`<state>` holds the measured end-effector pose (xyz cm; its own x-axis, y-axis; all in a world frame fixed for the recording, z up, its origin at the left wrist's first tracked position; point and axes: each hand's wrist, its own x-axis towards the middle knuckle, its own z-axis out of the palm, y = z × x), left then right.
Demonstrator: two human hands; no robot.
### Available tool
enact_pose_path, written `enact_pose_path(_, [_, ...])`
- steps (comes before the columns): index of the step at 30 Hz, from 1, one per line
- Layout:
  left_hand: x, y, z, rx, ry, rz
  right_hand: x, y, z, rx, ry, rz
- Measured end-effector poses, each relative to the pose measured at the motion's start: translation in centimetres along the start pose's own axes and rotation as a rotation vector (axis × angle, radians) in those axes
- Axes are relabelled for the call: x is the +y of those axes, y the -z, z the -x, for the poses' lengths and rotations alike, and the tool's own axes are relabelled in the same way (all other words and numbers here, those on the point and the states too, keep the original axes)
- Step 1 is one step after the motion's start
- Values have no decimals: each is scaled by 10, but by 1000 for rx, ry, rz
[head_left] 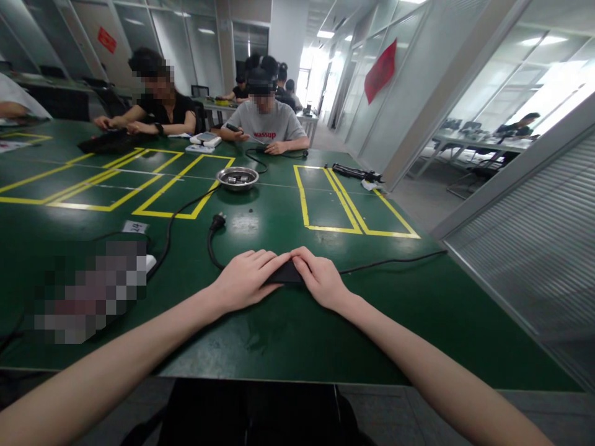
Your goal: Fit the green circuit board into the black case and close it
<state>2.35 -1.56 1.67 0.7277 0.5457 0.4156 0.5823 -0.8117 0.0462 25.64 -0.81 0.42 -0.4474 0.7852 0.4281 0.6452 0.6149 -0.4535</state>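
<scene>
Near the front of the green table, both my hands are wrapped round a flat black power adapter (287,273). My left hand (246,277) covers its left end, fingers closed over the far side and thumb along the near edge. From the right, my right hand (321,280) grips the other end, and the fingertips of the two hands meet over it. A black cord curls from behind my left hand to a power plug (217,223) lying on the table. On the other side a thin black cable (395,262) runs to the table's right edge.
Beyond the plug stands a metal bowl (237,178) with small metallic pieces inside. Yellow tape (332,229) marks rectangles on the table (446,322). A folded black tripod (356,173) lies far right. A blurred-out object (93,291) lies left. Co-workers sit opposite.
</scene>
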Motion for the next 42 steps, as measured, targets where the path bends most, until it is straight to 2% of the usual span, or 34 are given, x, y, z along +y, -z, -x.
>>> enact_pose_path(4, [0,-1,-1,-45,-25,-76,1,5,0,-32,-35,-54])
enact_pose_path(7, [-1,2,1,-52,-8,-40,0,15,1,-137,138,-83])
enact_pose_path(10, [-2,5,3,-32,-10,25,-1,22,3,-234,290,-1])
enact_pose_path(14, [-5,8,4,43,15,33,-1,20,5,-172,248,125])
enact_pose_path(18, [-7,12,3,76,33,-3,0,19,5,-172,213,74])
enact_pose_path(22, [-9,17,4,34,58,56,1,22,7,-199,126,-116])
enact_pose_path(25, [-10,19,6,6,10,102,1,26,8,-271,34,-371])
enact_pose_path(27, [-9,17,8,17,-42,99,1,28,6,-424,-75,-629])
enact_pose_path(30, [-7,10,9,55,-116,118,2,31,3,-749,-275,-989])
enact_pose_path(32, [-6,6,8,65,-132,140,4,30,1,-834,-346,-1088])
enact_pose_path(34, [-8,5,8,110,-112,152,6,28,-2,-773,-378,-1118])
enact_pose_path(36, [-12,8,8,229,-79,119,11,28,-6,-639,-415,-1117])
enact_pose_path(37, [-14,9,8,285,-57,84,15,29,-8,-520,-445,-1091])
enact_pose_path(39, [-18,12,10,381,15,30,26,35,-14,-191,-506,-978])
enact_pose_path(40, [-20,12,11,387,29,34,34,40,-17,12,-530,-891])
enact_pose_path(42, [-23,9,13,337,30,91,52,51,-22,270,-547,-775])
